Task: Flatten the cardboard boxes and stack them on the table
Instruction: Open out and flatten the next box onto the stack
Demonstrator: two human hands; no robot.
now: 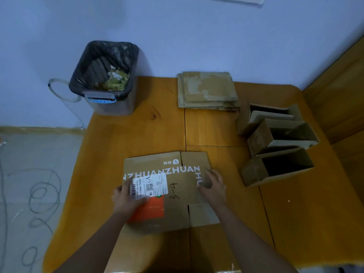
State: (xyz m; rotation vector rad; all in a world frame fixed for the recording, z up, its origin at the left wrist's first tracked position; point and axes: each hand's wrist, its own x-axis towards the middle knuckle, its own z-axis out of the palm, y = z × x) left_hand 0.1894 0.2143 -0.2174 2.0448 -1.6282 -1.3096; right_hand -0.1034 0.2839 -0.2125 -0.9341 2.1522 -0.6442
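**Both hands on a flattened box at lower centre**

A printed flattened box (177, 186) lies on the wooden worktop (149, 131) at lower centre. The left hand (128, 196) rests on its label side and the right hand (212, 186) on its right edge; each grip looks released, fingers spread flat. A stack of flattened boxes (207, 91) sits at upper centre. Three open boxes (275, 142) stand at right. A lined bin (106, 75) stands at upper left.
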